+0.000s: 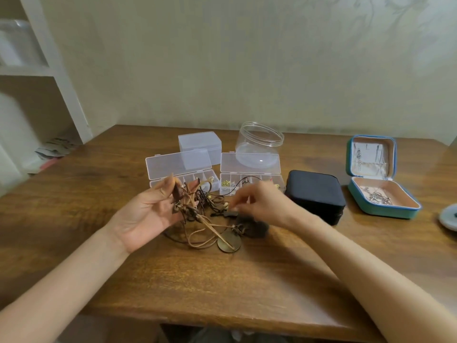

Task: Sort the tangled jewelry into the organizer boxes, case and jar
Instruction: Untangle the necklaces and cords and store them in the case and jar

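Note:
A tangle of brown cord necklaces [201, 219] with a round brass pendant [228, 242] lies at the middle of the wooden table [222, 288]. My left hand [146, 211], palm up, pinches some cords of the tangle between thumb and fingers. My right hand [257, 201] pinches a small dark piece at the tangle's right side. Behind stand two open compartment organizer boxes [184, 179] [252, 180], a closed clear box [200, 143] and a lidless clear jar [258, 144]. An open teal jewelry case [380, 194] with chains inside sits at the right.
A closed black zip case [315, 194] sits between the right organizer and the teal case. A round pale lid [448, 216] lies at the table's right edge. White shelves [37, 95] stand at the left, a wall behind.

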Demonstrator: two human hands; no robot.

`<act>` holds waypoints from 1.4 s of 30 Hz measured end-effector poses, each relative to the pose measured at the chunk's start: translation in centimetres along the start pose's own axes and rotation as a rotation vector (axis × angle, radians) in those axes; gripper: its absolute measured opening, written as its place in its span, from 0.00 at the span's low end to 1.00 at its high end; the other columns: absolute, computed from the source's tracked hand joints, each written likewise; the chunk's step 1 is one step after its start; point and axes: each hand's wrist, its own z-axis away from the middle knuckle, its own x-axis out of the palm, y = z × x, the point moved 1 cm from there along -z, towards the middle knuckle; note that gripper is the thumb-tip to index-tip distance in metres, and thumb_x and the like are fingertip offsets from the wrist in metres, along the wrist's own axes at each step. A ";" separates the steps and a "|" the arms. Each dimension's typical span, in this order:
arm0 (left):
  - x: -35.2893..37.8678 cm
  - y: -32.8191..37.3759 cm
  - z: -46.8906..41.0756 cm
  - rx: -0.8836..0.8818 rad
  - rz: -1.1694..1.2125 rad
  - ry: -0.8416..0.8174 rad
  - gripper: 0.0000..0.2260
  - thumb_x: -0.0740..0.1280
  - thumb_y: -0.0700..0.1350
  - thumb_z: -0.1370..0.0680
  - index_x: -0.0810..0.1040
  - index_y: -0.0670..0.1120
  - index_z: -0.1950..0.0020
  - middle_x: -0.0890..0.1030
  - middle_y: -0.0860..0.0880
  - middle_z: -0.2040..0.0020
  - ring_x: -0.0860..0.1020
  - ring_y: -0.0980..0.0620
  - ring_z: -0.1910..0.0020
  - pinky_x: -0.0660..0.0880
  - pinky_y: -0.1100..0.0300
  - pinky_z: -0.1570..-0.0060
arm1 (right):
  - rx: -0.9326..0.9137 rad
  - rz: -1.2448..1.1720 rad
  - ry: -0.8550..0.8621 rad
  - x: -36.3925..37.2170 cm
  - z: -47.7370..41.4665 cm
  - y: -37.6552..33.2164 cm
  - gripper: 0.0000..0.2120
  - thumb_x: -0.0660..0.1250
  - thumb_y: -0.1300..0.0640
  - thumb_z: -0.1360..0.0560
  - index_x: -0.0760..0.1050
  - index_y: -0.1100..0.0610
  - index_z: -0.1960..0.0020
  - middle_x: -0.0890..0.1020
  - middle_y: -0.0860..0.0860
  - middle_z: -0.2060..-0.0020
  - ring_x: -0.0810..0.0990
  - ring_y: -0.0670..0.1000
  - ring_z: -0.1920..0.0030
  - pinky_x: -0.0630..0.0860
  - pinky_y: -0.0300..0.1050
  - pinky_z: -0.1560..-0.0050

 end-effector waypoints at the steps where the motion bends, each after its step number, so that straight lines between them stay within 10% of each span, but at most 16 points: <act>1: -0.1 0.0 0.1 -0.008 0.012 0.004 0.23 0.85 0.46 0.54 0.83 0.46 0.63 0.83 0.45 0.57 0.83 0.47 0.59 0.81 0.54 0.65 | -0.007 0.094 0.009 0.7 -0.2 -0.1 0.07 0.70 0.54 0.26 0.82 0.52 0.49 0.77 0.41 0.61 0.73 0.39 0.63 0.67 0.34 0.60; 9: 0.0 -0.1 0.9 -0.030 -0.102 0.101 0.18 0.80 0.46 0.45 0.78 0.44 0.61 0.81 0.49 0.69 0.77 0.55 0.74 0.76 0.65 0.76 | -0.030 0.368 0.045 1.4 -1.0 -1.4 0.11 0.67 0.50 0.24 0.78 0.52 0.44 0.81 0.50 0.51 0.78 0.49 0.53 0.71 0.41 0.56; 13: -0.5 -0.4 1.1 -0.047 -0.152 0.150 0.13 0.76 0.44 0.37 0.78 0.43 0.56 0.85 0.46 0.59 0.80 0.56 0.71 0.75 0.65 0.76 | -0.074 0.528 0.035 1.7 -1.5 -1.7 0.13 0.64 0.47 0.23 0.76 0.53 0.43 0.81 0.51 0.49 0.79 0.53 0.50 0.71 0.44 0.57; 18: -1.5 -0.6 1.2 -0.003 -0.520 0.208 0.14 0.67 0.46 0.29 0.77 0.40 0.47 0.84 0.49 0.50 0.81 0.55 0.59 0.76 0.57 0.62 | -0.077 0.505 0.013 1.7 -1.9 -1.6 0.12 0.65 0.49 0.23 0.76 0.53 0.42 0.81 0.51 0.50 0.79 0.52 0.51 0.72 0.44 0.57; 27: -1.9 -0.6 1.1 0.285 -1.163 0.375 0.06 0.69 0.47 0.25 0.78 0.46 0.59 0.79 0.55 0.57 0.76 0.58 0.55 0.70 0.60 0.50 | -0.291 0.783 0.076 2.0 -1.9 -1.7 0.10 0.58 0.55 0.23 0.75 0.57 0.48 0.77 0.51 0.52 0.78 0.56 0.57 0.64 0.45 0.66; 35: 2.6 -0.4 -1.1 0.446 -1.321 0.097 0.18 0.71 0.53 0.28 0.72 0.55 0.41 0.76 0.64 0.47 0.74 0.62 0.50 0.69 0.70 0.55 | -0.130 -0.069 0.018 -2.8 -1.3 -2.3 0.02 0.72 0.55 0.28 0.81 0.53 0.58 0.80 0.46 0.63 0.76 0.46 0.64 0.71 0.39 0.62; 42: 5.8 1.1 -4.0 0.336 -1.039 -0.181 0.01 0.70 0.41 0.26 0.79 0.44 0.56 0.83 0.53 0.66 0.80 0.61 0.61 0.72 0.73 0.53 | -0.201 -0.872 0.218 -5.7 -1.6 -2.9 0.07 0.64 0.58 0.25 0.74 0.63 0.54 0.84 0.55 0.58 0.82 0.52 0.59 0.79 0.45 0.57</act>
